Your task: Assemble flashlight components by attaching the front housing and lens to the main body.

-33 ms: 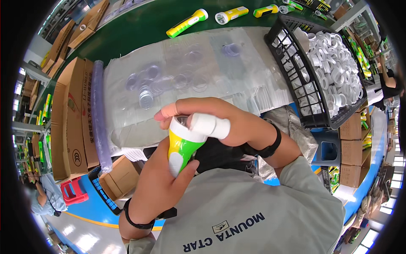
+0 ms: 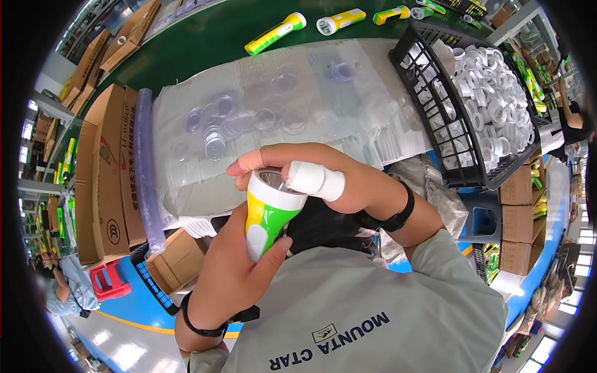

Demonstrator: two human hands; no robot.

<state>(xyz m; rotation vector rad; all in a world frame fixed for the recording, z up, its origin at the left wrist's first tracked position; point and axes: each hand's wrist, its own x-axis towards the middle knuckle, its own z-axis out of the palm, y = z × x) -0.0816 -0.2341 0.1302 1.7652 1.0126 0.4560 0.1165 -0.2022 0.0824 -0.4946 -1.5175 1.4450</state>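
A yellow, green and white flashlight (image 2: 268,214) is tilted upright in front of me, its wide white-rimmed head facing up. My left hand (image 2: 233,264) wraps round its body from below. Curled over the rim, my right hand (image 2: 317,171) grips the head; its thumb is wrapped in white bandage and another finger has a tan strip. Inside the head a shiny reflector shows between the fingers. Beyond my hands, clear round lenses (image 2: 227,121) lie scattered and stacked on a plastic-wrapped work surface (image 2: 298,62).
To the right stands a black basket (image 2: 448,118) full of white rings (image 2: 491,105). Several flashlights (image 2: 277,34) lie along the far green table (image 2: 211,50). At left are a cardboard box (image 2: 102,180) and a long roll of clear purplish plastic (image 2: 144,168).
My right thumb has shifted slightly right along the rim, showing more of the reflector. The flashlight and my left hand stay nearly in place.
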